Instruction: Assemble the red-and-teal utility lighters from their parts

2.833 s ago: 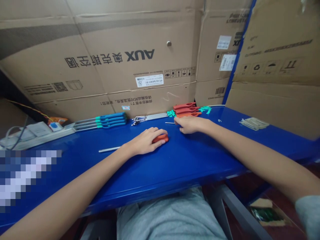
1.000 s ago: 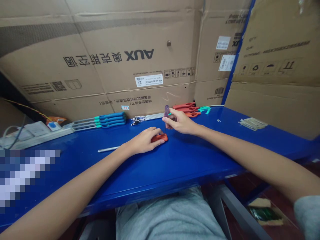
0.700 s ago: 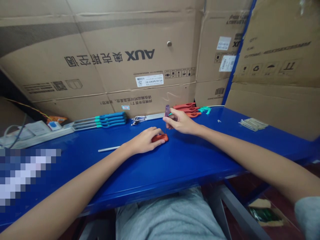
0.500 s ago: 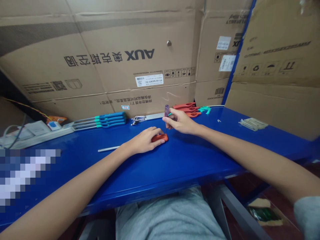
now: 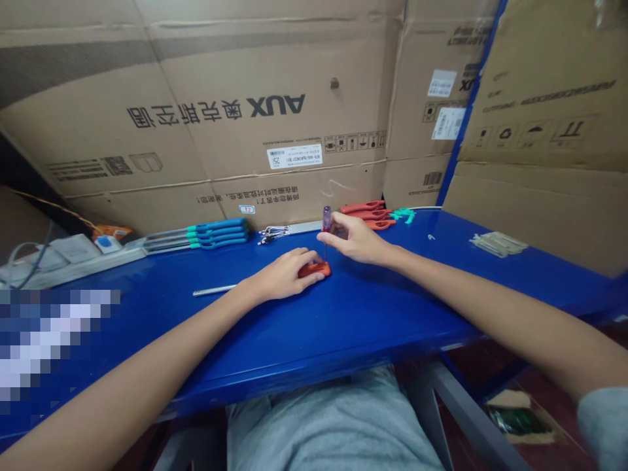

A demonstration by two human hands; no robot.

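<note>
Your right hand [image 5: 360,239] pinches purple screwdriver [image 5: 327,214], left hand [image 5: 279,275] clamps orange handle [image 5: 321,269]; pressing off-axis could skid it into left hand

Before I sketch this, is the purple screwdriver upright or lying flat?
Upright: the right hand holds the screwdriver purple end up, its shaft pointing down at the orange handle.

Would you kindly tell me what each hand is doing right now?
Left hand: closed over the orange handle.
Right hand: closed, holding the purple screwdriver upright at the orange handle.
</note>
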